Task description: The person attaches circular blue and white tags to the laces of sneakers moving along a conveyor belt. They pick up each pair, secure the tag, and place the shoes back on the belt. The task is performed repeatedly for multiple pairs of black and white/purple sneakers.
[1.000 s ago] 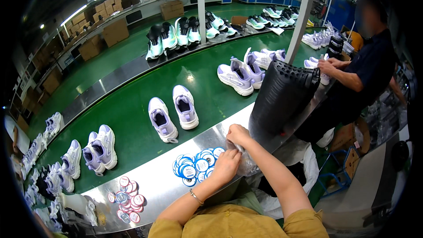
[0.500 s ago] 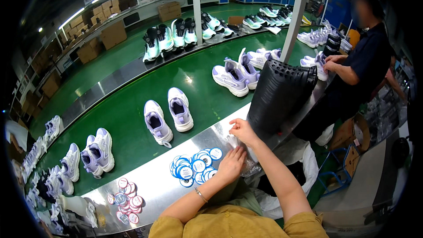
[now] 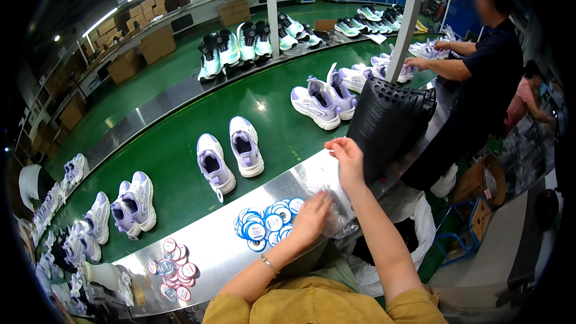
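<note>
I am pressing my left hand, fingers flat and spread, on the clear plastic bag lying on the steel desk, just right of the blue round tags. I am lifting my right hand, fingers loosely curled; whether it is pinching the film I cannot tell. Pinning the slippery bag firmly seems wise.

On the tabletop a cluster of round tags lies just left of the hands, a second pile of tags further left. Behind the tabletop, pairs of shoes stand on the conveyor belt; a ribbed bin sits right
</note>
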